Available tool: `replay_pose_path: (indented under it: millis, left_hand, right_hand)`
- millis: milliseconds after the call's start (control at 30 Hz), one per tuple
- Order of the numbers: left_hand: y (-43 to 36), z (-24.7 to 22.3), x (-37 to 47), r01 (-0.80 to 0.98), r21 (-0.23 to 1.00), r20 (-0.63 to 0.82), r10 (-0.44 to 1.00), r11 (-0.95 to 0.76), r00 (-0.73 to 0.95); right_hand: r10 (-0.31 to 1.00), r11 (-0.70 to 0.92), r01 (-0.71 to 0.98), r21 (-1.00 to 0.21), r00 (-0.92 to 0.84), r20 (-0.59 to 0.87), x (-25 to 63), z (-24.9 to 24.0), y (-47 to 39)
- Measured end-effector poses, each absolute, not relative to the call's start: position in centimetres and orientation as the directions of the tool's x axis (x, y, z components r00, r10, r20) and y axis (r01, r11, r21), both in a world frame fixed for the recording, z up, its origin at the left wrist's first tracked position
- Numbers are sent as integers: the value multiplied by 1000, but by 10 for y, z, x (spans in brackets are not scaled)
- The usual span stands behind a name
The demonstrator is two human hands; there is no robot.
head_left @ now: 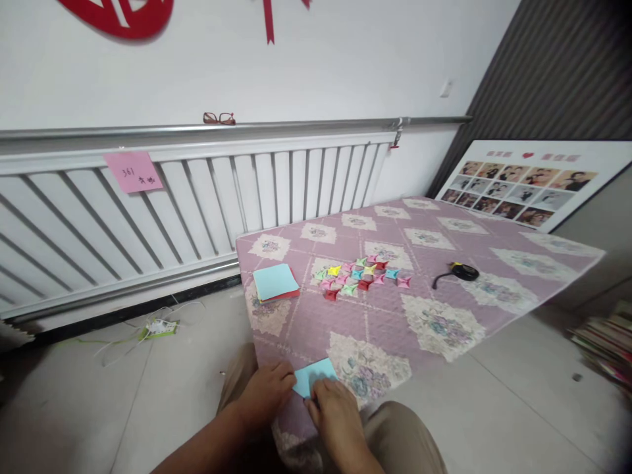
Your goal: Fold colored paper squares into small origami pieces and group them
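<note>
A light-blue sheet of paper (312, 373), seemingly folded over, lies at the near edge of the table. My left hand (268, 390) has its fingers curled at the paper's left edge, holding it there. With bent fingers, my right hand (336, 409) presses on its lower right part and hides that corner. Beyond them sits a stack of coloured paper squares (275, 283), light blue on top with red below. To its right, several small folded paper pieces (364, 275) in pink, green, yellow, red and blue are grouped on the cloth.
A flowered purple tablecloth (316, 329) covers the table. A black tape measure-like object (465, 271) with a strap lies to the right. Behind stands a white radiator (291, 184) with a pink note (133, 172). A photo board (523, 184) leans at the table's far right.
</note>
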State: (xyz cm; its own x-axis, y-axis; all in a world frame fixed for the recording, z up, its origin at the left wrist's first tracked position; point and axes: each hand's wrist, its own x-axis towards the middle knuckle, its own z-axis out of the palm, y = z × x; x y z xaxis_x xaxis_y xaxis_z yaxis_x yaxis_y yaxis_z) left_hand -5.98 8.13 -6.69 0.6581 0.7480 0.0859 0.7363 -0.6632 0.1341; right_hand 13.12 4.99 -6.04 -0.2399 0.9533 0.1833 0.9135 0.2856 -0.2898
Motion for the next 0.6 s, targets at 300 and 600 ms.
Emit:
replay_pose_path:
  millis: [300,600]
  left_hand:
    - [90,-66,-67,659,10,135,654,-752,744]
    - [92,-63,-68,646,-9,120,640,-763,759]
  right_hand:
    - [932,315,903,-292,-235,277,132,-69,46]
    - [933,295,908,-297,-207,293,131,-73,46]
